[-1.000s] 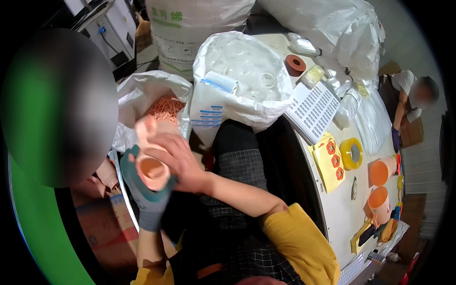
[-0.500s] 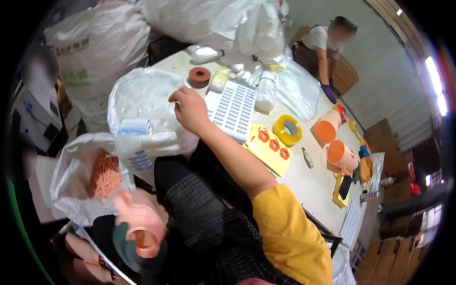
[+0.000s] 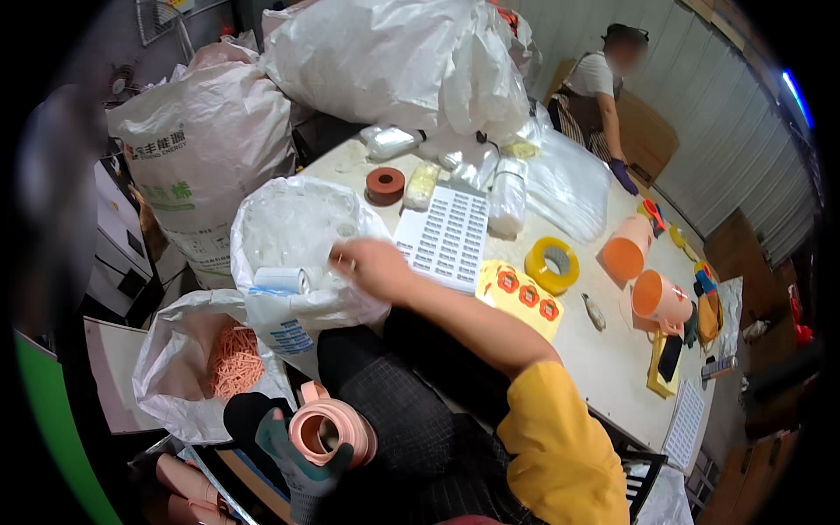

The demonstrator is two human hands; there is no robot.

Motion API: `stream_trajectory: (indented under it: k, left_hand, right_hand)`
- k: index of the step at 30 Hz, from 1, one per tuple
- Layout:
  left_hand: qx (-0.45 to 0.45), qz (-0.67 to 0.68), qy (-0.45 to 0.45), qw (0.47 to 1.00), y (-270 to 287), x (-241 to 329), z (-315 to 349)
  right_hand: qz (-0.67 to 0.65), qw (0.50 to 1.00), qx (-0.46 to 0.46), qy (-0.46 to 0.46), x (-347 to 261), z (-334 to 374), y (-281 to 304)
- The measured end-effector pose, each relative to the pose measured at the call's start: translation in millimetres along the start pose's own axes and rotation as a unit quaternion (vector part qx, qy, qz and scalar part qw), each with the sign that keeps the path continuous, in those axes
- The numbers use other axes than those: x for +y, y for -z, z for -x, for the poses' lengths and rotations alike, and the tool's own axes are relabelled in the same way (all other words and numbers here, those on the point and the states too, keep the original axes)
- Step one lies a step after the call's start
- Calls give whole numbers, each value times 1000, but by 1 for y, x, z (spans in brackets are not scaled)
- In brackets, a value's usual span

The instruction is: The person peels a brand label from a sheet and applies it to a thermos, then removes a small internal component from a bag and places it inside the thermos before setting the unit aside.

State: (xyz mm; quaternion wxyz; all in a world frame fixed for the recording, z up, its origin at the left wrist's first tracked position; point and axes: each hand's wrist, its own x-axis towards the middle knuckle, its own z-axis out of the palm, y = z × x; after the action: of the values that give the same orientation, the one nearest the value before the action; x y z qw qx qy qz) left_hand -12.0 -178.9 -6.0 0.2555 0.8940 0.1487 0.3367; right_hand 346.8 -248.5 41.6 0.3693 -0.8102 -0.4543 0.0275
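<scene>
Head view: hold still the pink jug [image 3: 357,430], gripped in left hand [image 3: 297,464] by the lap [image 3: 402,420], and reach gently over the open white bag [image 3: 354,313] with right hand [image 3: 381,269] bent, can't tell if empty.

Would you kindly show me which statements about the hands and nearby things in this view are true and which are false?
1. The left hand holds a pink cup. True.
2. The right hand wears a glove matching the left hand's. False: the right hand is bare; only the left hand is gloved.
3. A yellow tape roll lies on the table beside a yellow sheet with red stickers. True.
4. In the picture, the right hand overlaps the white bag of clear plastic pieces. True.
5. The tape roll is left of that bag. False: it is to the bag's right.
6. The left hand touches the tape roll. False: it is well away from it, on the pink cup.
</scene>
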Motion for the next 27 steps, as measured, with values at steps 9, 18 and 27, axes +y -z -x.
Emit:
stream_trajectory:
  k: [9,18,27]
  left_hand:
    - [-43,-48,0,998,17,21,-22]
    - [-125,-145,-70,979,26,28,-36]
    - [-209,-202,11,957,53,24,-41]
  right_hand:
    - [-99,867,-67,483,-91,97,-63]
    - [-66,902,-178,389,-85,124,-50]
    - [-129,913,-77,380,-99,139,-81]
